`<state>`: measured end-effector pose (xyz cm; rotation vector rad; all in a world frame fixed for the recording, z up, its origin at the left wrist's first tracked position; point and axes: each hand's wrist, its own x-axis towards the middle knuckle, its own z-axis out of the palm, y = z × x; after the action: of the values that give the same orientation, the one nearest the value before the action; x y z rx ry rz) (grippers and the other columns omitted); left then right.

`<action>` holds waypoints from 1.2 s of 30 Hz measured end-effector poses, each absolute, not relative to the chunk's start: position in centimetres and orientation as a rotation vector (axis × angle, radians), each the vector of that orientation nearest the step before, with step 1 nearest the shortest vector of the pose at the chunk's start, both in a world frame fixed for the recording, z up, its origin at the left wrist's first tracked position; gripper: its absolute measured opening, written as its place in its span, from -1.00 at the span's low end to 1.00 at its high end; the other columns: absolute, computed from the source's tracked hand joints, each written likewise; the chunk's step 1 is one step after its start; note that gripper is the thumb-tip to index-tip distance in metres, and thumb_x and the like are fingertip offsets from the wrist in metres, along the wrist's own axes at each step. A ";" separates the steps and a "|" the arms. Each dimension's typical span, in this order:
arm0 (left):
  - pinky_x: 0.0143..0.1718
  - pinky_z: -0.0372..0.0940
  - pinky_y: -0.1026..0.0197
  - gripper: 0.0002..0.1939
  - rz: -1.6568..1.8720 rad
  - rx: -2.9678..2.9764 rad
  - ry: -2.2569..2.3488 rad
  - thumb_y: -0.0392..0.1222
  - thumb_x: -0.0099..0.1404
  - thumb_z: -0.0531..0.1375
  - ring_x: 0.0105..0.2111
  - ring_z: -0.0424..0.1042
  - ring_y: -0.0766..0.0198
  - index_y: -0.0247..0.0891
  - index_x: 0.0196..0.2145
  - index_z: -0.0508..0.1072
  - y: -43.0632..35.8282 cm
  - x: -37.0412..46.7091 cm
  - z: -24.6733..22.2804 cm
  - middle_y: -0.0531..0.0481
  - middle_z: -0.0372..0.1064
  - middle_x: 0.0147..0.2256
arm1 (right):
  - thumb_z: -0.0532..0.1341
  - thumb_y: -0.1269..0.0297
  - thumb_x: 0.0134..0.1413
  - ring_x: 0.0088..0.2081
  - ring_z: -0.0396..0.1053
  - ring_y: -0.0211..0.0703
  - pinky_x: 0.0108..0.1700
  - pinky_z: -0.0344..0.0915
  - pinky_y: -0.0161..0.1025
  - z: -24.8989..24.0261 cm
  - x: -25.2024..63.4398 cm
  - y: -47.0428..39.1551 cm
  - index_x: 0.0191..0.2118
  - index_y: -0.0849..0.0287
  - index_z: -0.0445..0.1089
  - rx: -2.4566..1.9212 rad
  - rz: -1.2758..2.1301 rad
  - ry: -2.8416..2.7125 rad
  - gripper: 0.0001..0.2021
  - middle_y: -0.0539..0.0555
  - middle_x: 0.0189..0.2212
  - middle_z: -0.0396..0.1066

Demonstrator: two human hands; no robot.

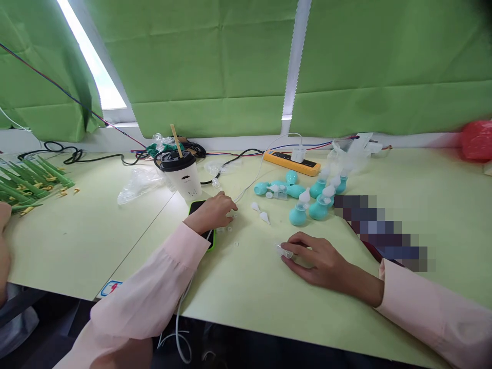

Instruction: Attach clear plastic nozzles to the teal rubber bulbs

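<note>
My left hand (214,211) reaches over a green-cased phone (211,244), its bent fingers apart beside several small clear rings (229,229). My right hand (321,259) pinches a clear plastic piece (283,250) between thumb and fingers, low over the table. Two white pointed tips (264,217) lie beyond and between the hands. Several turquoise bulbs stand with white tips on them, one (298,215) nearest my right hand. Other turquoise bulbs (295,191) lie on their sides behind, beside clear plastic parts (280,192).
A lidded paper cup (186,182) with a straw stands behind my left hand. Farther back are an orange power strip (290,163), cables and plastic bags (142,183). Green stems (28,179) lie far left, near another person's arm (3,246). A pixelated patch covers something at right.
</note>
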<state>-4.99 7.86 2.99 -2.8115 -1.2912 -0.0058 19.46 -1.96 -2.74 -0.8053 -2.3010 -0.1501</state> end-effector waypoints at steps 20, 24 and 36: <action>-0.52 0.28 0.38 -0.81 -0.966 -3.677 -1.467 -0.20 0.04 0.15 -0.54 0.29 0.42 -0.40 -0.41 0.43 3.0 -0.8 2.8 -0.04 0.38 -0.48 | 0.18 0.37 -0.08 -0.54 0.24 -0.35 -0.47 0.27 -0.34 -2.8 19.1 -1.5 -0.23 0.19 0.30 -0.859 0.160 -2.069 -0.79 0.04 -0.48 0.29; -0.43 0.31 0.33 -0.85 -1.212 -3.843 -1.536 -0.31 -0.03 0.19 -0.46 0.33 0.38 -0.42 -0.43 0.44 2.8 -0.4 2.3 -0.07 0.39 -0.44 | 0.19 0.35 -0.09 -0.53 0.24 -0.32 -0.47 0.27 -0.33 -2.7 19.1 -1.6 -0.27 0.19 0.31 -0.901 0.214 -2.020 -0.82 0.04 -0.51 0.29; -0.36 0.31 0.27 -0.84 -1.441 -3.629 -1.359 -0.26 0.00 0.20 -0.40 0.38 0.29 -0.34 -0.40 0.47 2.3 0.0 1.5 -0.07 0.41 -0.42 | 0.20 0.37 -0.10 -0.53 0.24 -0.31 -0.48 0.26 -0.33 -2.5 19.0 -1.8 -0.29 0.19 0.32 -0.894 0.242 -2.010 -0.83 0.04 -0.52 0.32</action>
<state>0.03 2.26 1.53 -3.6291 -1.3587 -1.4413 19.00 -1.77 -2.46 -0.8941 -2.0104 0.2415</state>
